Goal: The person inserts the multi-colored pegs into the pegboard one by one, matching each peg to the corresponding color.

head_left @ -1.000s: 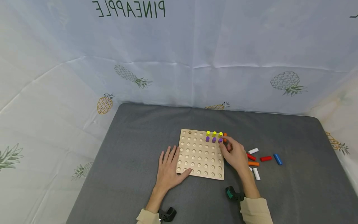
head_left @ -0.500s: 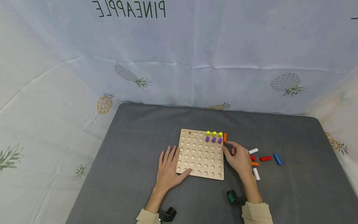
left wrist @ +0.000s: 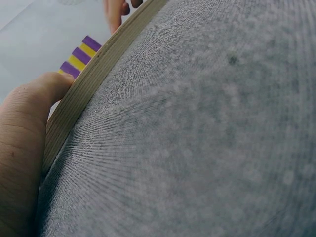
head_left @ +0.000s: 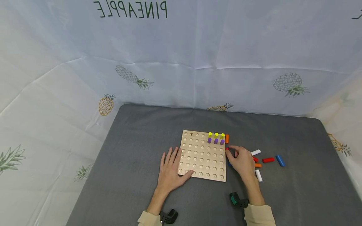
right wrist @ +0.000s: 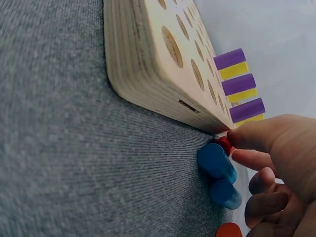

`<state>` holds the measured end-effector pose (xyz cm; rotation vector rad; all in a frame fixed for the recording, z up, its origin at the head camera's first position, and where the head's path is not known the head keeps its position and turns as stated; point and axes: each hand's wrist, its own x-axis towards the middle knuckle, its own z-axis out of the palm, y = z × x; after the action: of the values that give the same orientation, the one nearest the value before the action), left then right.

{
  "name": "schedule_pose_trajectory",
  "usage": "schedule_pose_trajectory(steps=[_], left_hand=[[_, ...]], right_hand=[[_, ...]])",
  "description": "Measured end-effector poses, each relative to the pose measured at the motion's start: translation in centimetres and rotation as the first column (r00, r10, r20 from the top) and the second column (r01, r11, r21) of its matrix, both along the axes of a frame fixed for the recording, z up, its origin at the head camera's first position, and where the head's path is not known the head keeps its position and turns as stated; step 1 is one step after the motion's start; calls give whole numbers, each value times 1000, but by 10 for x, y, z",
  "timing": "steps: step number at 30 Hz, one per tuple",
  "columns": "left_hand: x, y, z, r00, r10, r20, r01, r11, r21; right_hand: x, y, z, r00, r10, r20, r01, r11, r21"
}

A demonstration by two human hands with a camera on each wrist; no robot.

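A square wooden pegboard [head_left: 195, 157] with rows of round holes lies on the grey table. Three yellow pegs [head_left: 216, 135] stand in its far right corner, with three purple pegs [head_left: 216, 141] in the row in front. My left hand [head_left: 171, 172] rests flat at the board's left edge, thumb over the near edge and fingers straight. Beside the right edge, my right hand [head_left: 241, 160] pinches a red peg [right wrist: 224, 144] between thumb and index finger, low by the table. Two blue pegs [right wrist: 216, 160] lie just next to it.
An orange peg [head_left: 227, 138] lies along the board's far right side. Further right are white pegs [head_left: 255, 152], a red peg [head_left: 268, 160], a blue peg [head_left: 280, 160] and another orange peg [head_left: 258, 165]. A pineapple-print curtain [head_left: 181, 84] hangs behind the table.
My right hand has drawn back from the purple peg at the board's right edge, down and right to the pegs beside the board, where it now pinches a red one. The left hand stays put.
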<state>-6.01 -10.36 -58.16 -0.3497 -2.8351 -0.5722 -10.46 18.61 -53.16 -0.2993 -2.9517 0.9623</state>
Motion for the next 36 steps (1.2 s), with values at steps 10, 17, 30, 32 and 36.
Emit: schedule_pose_trajectory(steps=[10,17,30,32,36], left_hand=[[0,0,0,1000,0,5,0,1000,4],[0,0,0,1000,1,11,-1,1000,2],[-1,-1,1,1000,2,1,-2,1000,0],[-1,-1,1,1000,0,-2,0,1000,2],[0,-1,0,1000,-2,-2,2,1000,5]], right_hand=[[0,1,1,1000,-2,3,2,1000,13],[2,0,1,1000,0,2,0,999,39],[1,0,-1,999,-33,-5,33,998,46],[1,0,-1,999,-38,-9,39,999,35],[1,-1,-1,999,-46,-21,47,999,17]])
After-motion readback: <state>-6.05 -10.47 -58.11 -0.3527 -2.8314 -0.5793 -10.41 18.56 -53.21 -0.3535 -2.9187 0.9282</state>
